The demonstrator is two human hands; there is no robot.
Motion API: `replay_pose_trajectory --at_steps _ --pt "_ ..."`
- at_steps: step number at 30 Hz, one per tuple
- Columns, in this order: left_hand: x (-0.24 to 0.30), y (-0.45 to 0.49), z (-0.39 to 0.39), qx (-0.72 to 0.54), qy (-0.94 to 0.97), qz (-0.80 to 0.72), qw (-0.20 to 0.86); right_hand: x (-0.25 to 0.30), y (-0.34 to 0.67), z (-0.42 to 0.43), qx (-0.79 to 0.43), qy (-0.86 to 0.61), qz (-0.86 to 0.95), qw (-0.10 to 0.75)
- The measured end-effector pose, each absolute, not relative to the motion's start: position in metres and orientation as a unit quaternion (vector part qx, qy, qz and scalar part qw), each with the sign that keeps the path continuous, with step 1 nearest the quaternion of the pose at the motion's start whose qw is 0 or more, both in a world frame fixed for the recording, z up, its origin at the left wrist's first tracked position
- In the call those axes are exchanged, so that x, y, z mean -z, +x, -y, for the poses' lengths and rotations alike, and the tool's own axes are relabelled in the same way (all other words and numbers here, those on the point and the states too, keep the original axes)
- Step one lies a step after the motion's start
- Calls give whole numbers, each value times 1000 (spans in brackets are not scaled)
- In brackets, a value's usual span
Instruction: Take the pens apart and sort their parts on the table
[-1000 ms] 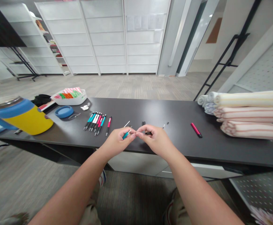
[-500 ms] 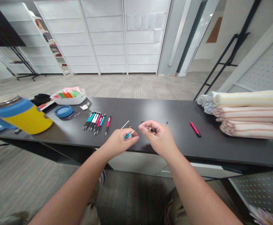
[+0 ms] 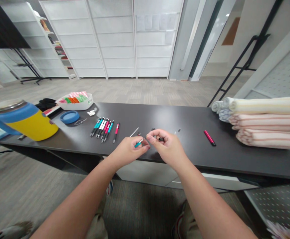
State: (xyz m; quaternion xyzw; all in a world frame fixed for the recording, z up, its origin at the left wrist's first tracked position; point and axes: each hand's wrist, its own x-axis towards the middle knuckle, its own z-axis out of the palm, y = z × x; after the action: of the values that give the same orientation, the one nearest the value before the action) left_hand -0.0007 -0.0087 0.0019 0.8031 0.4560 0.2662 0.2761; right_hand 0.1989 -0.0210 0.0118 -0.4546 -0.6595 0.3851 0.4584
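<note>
My left hand (image 3: 127, 149) is closed around a teal pen barrel (image 3: 138, 144), with a thin white refill poking out of it toward the right. Close by, my right hand (image 3: 168, 146) pinches at the refill's tip with thumb and forefinger. A black tubular pen part (image 3: 160, 139) sits in the curled fingers of that same hand. Just behind the left hand lies a slim white stick, like a refill (image 3: 134, 132). Small dark pieces are on the table behind the right hand, partly hidden. Farther right lies a pink pen barrel (image 3: 210, 138) with a black end.
Several click pens (image 3: 102, 129) lie in a row on the dark table (image 3: 192, 119), a pink pen (image 3: 116, 132) beside them. At left stand a yellow-blue mug (image 3: 32, 124), a blue lid (image 3: 69, 117) and a white basket (image 3: 77, 105). Rolled towels (image 3: 269, 122) are stacked at right.
The view has shifted slightly, so the table things appear a little farther right. My fingertips have drawn slightly closer together at the refill's tip; both hands keep their holds.
</note>
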Motion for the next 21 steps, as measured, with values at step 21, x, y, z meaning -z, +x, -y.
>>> replay_pose_trajectory --at_steps 21 --pt "-2 6 9 -232 812 -469 259 -11 211 21 -281 -439 768 373"
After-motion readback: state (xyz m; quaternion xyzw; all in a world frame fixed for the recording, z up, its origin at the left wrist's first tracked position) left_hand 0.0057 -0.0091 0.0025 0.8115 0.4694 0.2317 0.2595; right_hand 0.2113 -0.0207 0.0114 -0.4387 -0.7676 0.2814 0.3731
